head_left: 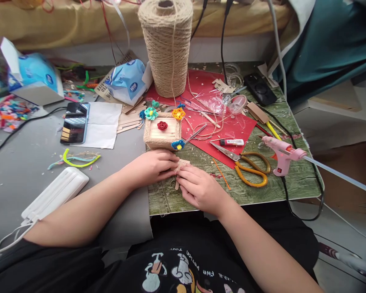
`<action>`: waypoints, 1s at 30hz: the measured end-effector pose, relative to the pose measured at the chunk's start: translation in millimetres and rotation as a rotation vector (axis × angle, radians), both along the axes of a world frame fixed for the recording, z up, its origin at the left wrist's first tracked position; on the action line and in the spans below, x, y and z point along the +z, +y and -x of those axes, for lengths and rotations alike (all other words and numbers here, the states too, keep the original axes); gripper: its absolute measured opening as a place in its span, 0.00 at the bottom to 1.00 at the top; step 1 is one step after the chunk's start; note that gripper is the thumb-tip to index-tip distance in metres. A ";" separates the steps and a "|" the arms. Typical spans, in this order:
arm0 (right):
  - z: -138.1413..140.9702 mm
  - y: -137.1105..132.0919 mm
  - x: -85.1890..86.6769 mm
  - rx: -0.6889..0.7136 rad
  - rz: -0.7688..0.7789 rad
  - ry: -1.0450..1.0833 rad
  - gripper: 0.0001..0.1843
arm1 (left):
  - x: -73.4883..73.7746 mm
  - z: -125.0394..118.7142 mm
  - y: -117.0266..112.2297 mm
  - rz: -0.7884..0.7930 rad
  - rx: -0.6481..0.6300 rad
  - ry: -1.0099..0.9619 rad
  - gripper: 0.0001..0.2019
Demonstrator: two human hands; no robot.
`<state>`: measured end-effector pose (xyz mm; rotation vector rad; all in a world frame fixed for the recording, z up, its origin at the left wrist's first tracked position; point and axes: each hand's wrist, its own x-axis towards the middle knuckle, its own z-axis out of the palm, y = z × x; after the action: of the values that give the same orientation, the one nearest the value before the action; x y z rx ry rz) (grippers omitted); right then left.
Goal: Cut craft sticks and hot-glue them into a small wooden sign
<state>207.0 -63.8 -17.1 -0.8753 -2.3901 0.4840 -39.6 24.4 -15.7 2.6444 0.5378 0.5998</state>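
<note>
My left hand and my right hand meet low over the green wood-print board, fingers closed around pale wooden craft sticks. Most of the sticks are hidden under my fingers, with one end poking out below. Just beyond my hands stands a square box of craft sticks edged with twine. A dark red rose sits at its middle. Blue, teal and orange flowers with yellow centres, such as the orange flower, decorate its corners.
Scissors with orange handles and a pink glue gun lie to the right. A large twine spool rises behind the box on red paper. To the left are a phone, a white power bank and tissue packs.
</note>
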 end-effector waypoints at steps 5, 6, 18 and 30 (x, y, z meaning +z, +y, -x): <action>1.4 0.0 0.5 0.000 0.001 0.006 0.17 | 1.8 -0.3 -1.1 0.022 0.012 0.010 0.11; 1.5 -0.2 0.5 -0.001 -0.002 0.008 0.17 | 2.3 -0.5 -1.1 0.034 0.012 0.007 0.11; -1.8 -1.4 0.7 0.005 0.019 0.037 0.24 | 2.2 -0.3 -0.7 0.067 0.003 0.002 0.11; 1.6 3.0 -4.1 -0.152 0.019 0.003 0.22 | 1.5 0.2 -0.7 0.026 0.005 -0.003 0.13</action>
<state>205.4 -60.8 -21.2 -1.0537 -2.2982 0.4484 -39.8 23.7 -14.2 2.6180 0.5471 0.5945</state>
